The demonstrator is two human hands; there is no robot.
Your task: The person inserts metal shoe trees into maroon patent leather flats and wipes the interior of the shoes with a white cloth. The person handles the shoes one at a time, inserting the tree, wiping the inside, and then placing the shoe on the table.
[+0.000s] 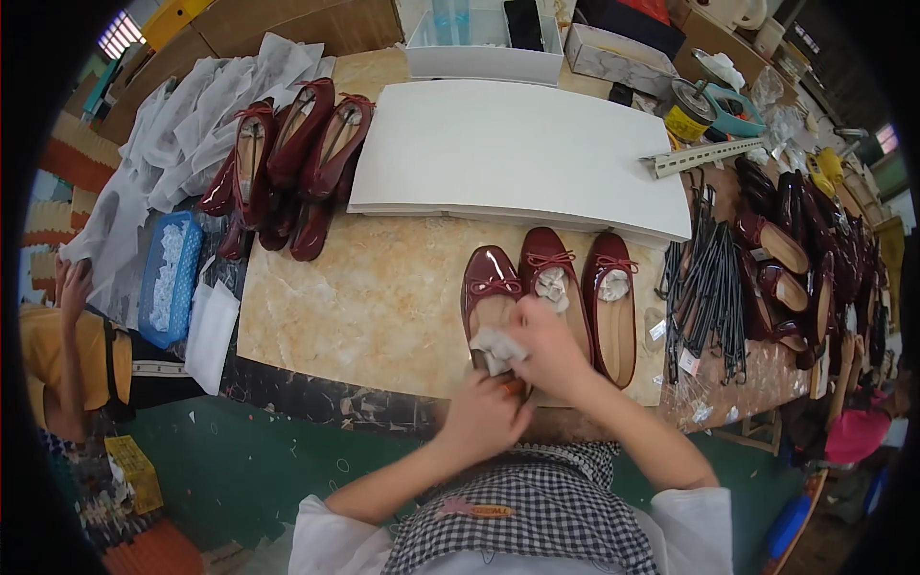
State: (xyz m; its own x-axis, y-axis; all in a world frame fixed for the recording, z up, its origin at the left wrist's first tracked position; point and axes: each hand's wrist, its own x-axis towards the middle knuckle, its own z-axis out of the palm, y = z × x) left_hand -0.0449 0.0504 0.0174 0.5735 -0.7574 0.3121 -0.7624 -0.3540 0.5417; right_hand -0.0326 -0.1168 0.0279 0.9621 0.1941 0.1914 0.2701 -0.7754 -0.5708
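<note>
Right hand [548, 347] now, fingers pinched on the crumpled white paper [499, 351] over the rear opening of the leftmost burgundy ballet flat [491, 266], its toe pointing away from me, my left hand [482, 414] nearer its heel, grip impossible to tell.

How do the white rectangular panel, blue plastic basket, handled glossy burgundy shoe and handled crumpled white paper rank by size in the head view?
1. White panel
2. Basket and shoe: too alike to rank, shoe partly hidden
3. Paper
</note>
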